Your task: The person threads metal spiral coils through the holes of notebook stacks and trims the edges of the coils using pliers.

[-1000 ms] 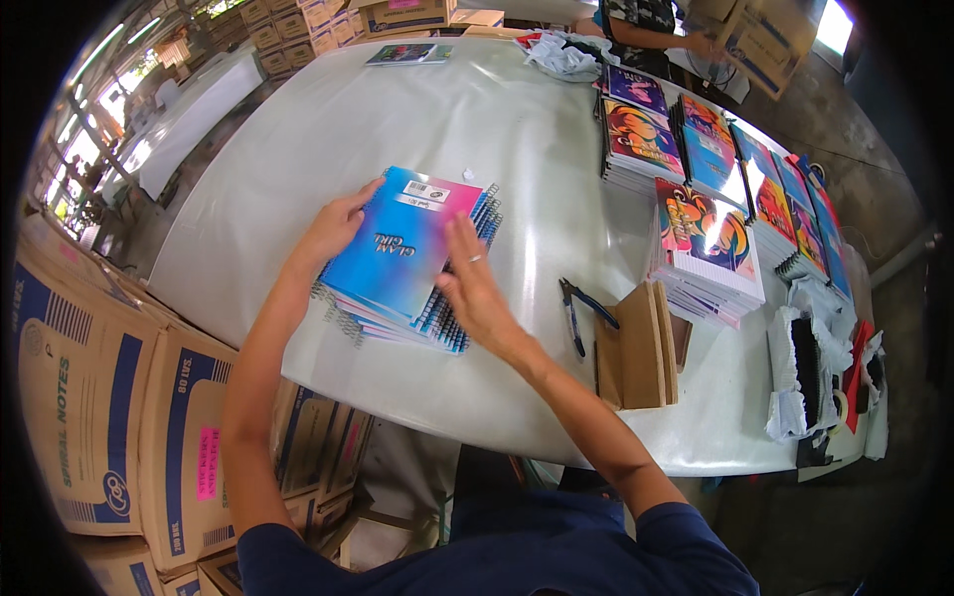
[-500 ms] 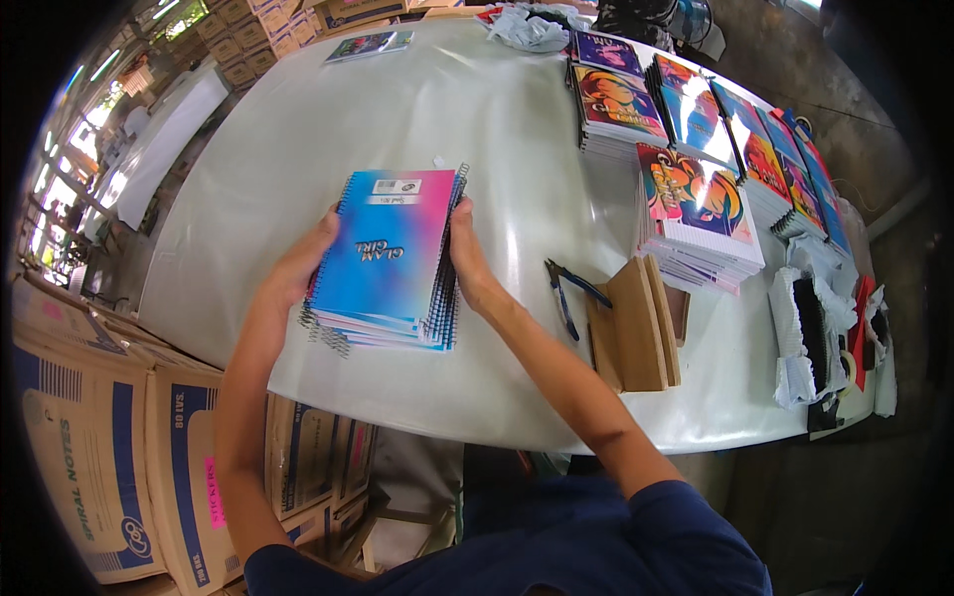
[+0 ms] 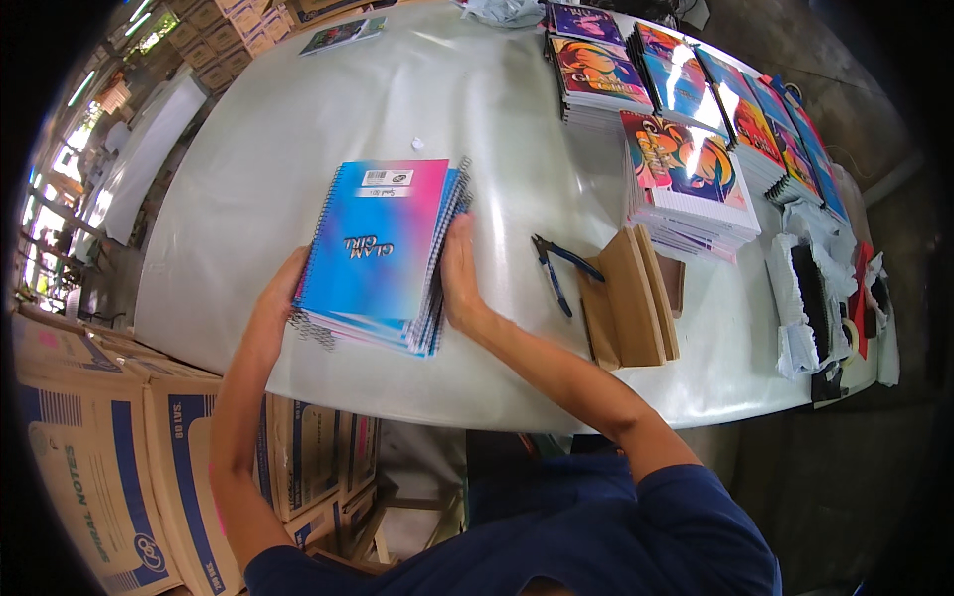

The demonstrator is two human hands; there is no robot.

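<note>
Notebook stack [image 3: 373,243] on desk [image 3: 497,372], 11 o'clock from torso [image 3: 556,517]. Left hand [image 3: 279,298] and right hand [image 3: 460,270] grip it at 9 and 3. Probably heavy, bendy, slick covers; clamp low, both sides.

Notebook stack [image 3: 378,273]: top cover looks like smooth, glossy card; binding coils [image 3: 462,177] look like metal wire. Tabletop [image 3: 517,129] is slick, plastic-looking, faintly rippled, streaked with glare. Cartons [image 3: 94,467]: matt cardboard. Sleeve [image 3: 711,526]: matt cloth.
</note>
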